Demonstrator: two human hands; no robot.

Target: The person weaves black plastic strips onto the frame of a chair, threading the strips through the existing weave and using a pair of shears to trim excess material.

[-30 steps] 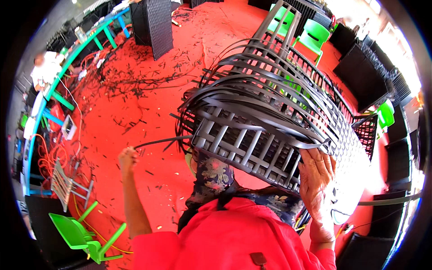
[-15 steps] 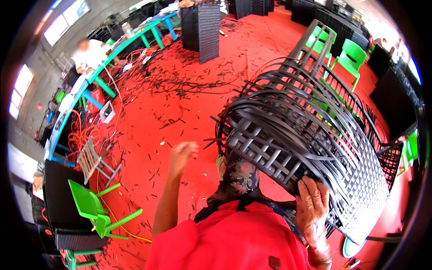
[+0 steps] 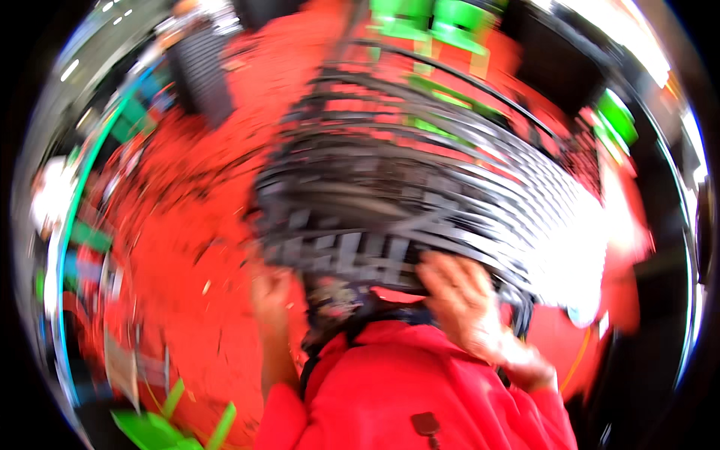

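Note:
A large black woven wicker furniture piece [image 3: 457, 202], with long loose strips across its frame, tilts in front of me and to the right. My right hand [image 3: 459, 296] lies on its near edge, fingers stretched out flat against the weave. Motion smears my left hand [image 3: 271, 291], which is beside the piece's near left corner above the red floor; whether it touches the weave cannot be told. Its fingers are too blurred to read.
Green plastic chairs [image 3: 457, 26] stand beyond the piece, and another green chair [image 3: 154, 431] is at lower left. A teal-edged table [image 3: 75, 210] runs along the left, near a blurred person in white [image 3: 52, 195]. Strip scraps litter the red floor [image 3: 195, 255].
My view has swung to the right, so the wicker piece and surroundings sit further left. My left hand has come down closer to the piece's corner. The right hand stays at its near edge.

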